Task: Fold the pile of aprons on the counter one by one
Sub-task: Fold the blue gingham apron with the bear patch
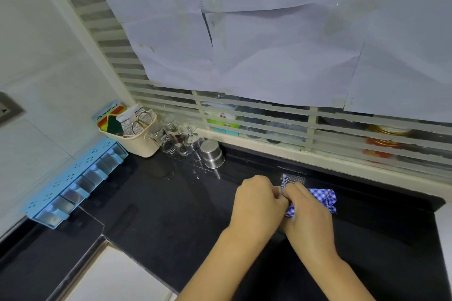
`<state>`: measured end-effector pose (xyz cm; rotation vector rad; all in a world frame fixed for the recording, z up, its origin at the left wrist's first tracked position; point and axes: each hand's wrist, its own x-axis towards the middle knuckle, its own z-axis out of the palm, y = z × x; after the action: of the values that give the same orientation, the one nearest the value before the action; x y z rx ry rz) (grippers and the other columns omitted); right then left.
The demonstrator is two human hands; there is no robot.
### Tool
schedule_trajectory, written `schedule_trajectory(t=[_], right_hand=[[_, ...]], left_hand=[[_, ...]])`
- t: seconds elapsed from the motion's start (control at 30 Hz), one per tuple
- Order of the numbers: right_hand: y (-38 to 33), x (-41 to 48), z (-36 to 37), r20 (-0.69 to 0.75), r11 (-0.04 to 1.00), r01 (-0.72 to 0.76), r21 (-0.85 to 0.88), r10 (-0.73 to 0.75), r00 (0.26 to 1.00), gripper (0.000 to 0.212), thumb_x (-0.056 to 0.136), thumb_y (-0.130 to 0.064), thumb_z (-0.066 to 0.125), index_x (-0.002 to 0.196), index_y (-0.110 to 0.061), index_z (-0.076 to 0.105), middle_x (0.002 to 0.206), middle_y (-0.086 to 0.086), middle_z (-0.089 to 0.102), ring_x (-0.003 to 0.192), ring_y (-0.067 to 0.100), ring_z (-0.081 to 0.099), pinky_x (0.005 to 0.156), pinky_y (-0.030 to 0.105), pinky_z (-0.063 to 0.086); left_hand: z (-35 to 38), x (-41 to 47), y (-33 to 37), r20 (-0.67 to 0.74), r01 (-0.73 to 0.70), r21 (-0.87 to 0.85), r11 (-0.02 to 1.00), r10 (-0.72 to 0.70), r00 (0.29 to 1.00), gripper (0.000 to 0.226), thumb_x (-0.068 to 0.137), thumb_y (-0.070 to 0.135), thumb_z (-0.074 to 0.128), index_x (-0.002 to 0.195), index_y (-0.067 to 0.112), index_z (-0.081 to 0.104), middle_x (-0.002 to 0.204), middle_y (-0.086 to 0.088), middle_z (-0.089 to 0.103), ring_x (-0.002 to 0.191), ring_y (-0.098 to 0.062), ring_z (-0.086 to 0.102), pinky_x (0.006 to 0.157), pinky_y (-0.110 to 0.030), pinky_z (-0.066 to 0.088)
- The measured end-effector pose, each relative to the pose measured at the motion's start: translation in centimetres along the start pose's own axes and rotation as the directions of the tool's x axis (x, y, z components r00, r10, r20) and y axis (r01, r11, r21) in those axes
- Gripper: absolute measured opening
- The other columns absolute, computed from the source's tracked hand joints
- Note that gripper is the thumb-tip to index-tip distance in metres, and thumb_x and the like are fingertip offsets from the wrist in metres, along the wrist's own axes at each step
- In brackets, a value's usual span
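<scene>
— How much of the apron (322,197) can you make out?

— Little. It is a blue-and-white checked bundle on the black counter (159,203), right of centre, and the right hand (308,212) covers most of it. One bunched end shows past the knuckles, a scrap shows under the wrist, and a narrow twisted strip pokes up between the hands.

— And the hands?

— Side by side and touching. The left hand (256,203) has its fingers curled in, pinching the cloth where the strip comes out; the right hand grips the bundle from above. The fingertips are hidden, and both forearms are cut off at the lower edge.

— Which way does it lie?

— The long axis runs roughly left to right, from the left hand's pinch to the free end on the right. The strip points away, toward the window.

— Anything hard to read?

— Its folds and full shape cannot be told.
</scene>
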<state>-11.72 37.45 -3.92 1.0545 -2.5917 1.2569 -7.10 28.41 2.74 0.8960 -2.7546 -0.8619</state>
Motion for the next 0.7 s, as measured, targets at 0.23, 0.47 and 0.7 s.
schedule_trajectory(t=[0.23,0.47,0.7], right_hand=[[-1.1,0.6,0.5,-0.024,0.998,0.060,-0.029,-0.061,0.998,0.070,0.062,-0.006,0.081,0.071,-0.039,0.020,0.064,-0.014,0.031,0.050,0.007,0.032,0.039,0.028,0.035],[-1.8,0.4,1.7,0.077,0.984,0.179,0.019,-0.180,0.981,0.072,0.059,-0.005,0.083,0.073,-0.037,0.020,0.067,-0.014,0.030,0.051,0.005,0.030,0.043,0.020,0.027],[-1.5,0.4,1.5,0.101,0.967,0.248,0.057,-0.253,0.962,0.059,0.065,0.000,0.075,0.070,-0.031,0.026,0.071,-0.012,0.033,0.054,0.012,0.034,0.044,0.027,0.034]], left_hand=[[-2.3,0.0,-1.9,0.072,0.032,-0.184,0.982,-0.019,0.997,0.014,0.076,0.020,0.074,0.063,0.015,0.070,0.054,0.008,0.059,0.047,0.002,0.050,0.047,-0.009,0.035],[-2.0,-1.1,-4.7,0.052,0.173,-0.446,0.878,-0.168,0.984,0.016,0.071,0.012,0.071,0.062,0.000,0.066,0.056,-0.007,0.063,0.052,-0.004,0.051,0.052,-0.021,0.043],[-0.1,-1.6,-7.3,0.042,0.234,-0.720,0.654,-0.295,0.955,0.019,0.077,-0.008,0.060,0.061,0.001,0.056,0.070,-0.022,0.067,0.068,-0.027,0.069,0.066,-0.035,0.059]])
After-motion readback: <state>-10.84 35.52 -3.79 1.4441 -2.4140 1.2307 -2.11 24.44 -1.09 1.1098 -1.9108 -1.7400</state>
